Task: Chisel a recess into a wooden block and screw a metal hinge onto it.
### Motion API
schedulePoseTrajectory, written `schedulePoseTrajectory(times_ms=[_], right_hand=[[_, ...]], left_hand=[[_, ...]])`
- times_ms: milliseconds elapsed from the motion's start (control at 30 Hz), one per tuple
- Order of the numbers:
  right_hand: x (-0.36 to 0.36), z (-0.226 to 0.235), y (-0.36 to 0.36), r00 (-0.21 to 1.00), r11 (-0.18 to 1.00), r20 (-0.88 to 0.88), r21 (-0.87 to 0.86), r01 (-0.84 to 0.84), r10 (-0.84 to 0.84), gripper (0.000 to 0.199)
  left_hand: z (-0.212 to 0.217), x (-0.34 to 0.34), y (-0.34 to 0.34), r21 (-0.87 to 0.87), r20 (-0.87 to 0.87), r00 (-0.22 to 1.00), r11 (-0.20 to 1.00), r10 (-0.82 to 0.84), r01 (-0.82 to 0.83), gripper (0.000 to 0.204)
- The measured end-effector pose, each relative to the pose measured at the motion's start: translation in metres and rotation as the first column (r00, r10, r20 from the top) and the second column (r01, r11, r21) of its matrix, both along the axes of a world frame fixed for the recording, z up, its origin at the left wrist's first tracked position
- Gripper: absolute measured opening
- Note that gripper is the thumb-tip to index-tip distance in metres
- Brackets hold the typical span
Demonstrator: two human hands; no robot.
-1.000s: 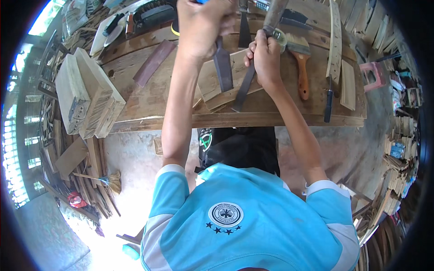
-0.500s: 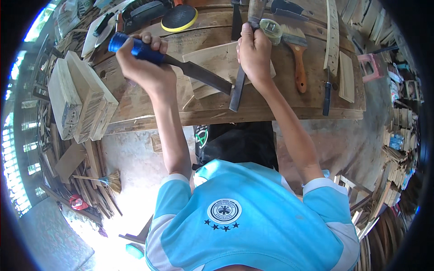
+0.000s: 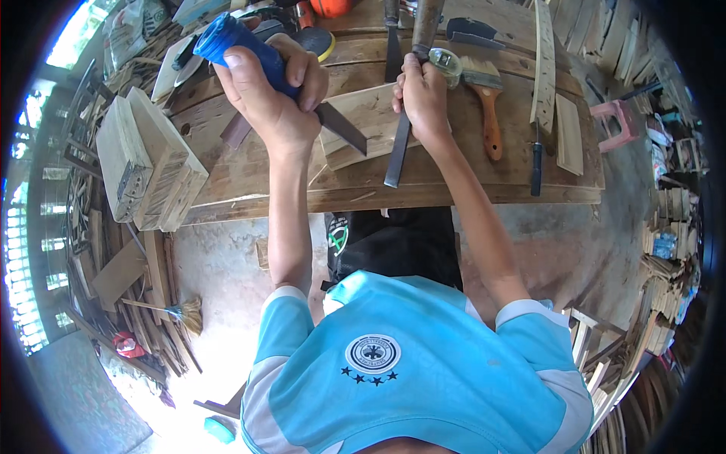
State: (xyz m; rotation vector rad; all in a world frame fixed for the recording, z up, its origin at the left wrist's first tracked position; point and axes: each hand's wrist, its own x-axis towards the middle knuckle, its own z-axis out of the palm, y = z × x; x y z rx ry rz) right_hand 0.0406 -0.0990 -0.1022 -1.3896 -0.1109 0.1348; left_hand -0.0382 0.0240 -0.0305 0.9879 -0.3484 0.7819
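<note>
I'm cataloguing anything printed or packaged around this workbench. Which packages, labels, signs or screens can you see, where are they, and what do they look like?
Round badge: on the light-blue shirt, white circle, dark stars beneath.
Green-and-white emblem: on the black shorts below the bench edge, rounded.
Sack: top left beyond the workbench, pale and crumpled; too blurred for detail.
No screens or signs visible.

Near the top of the frame, the left hand (image 3: pixel 268 98) is wrapped around the blue handle (image 3: pixel 242 45) of a file (image 3: pixel 340 127), whose dark blade slants down-right across a pale wooden board (image 3: pixel 370 113). The right hand (image 3: pixel 422 98) presses on that board at upper centre, with a second dark file (image 3: pixel 397 155) lying under it. All rests on a wooden workbench (image 3: pixel 454 189). A paintbrush (image 3: pixel 488 106) lies just right of that hand, and stacked wood blocks (image 3: pixel 147 166) sit at left.
</note>
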Motion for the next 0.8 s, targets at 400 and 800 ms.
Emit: schedulePoseTrajectory(times_ms=[400,800], right_hand=[[0.003,0.001,-0.005,0.999,0.997,-0.037,0.071,0.042,-0.039,0.035],[0.009,-0.005,-0.007,0.996,0.998,-0.074,0.02,-0.057,0.058,0.032]], left_hand=[[-0.004,0.01,-0.001,-0.02,-0.05,0.999,1.0,-0.004,0.003,0.044],[0.008,0.006,-0.02,0.132,-0.202,0.946,0.964,0.252,-0.229,0.016]])
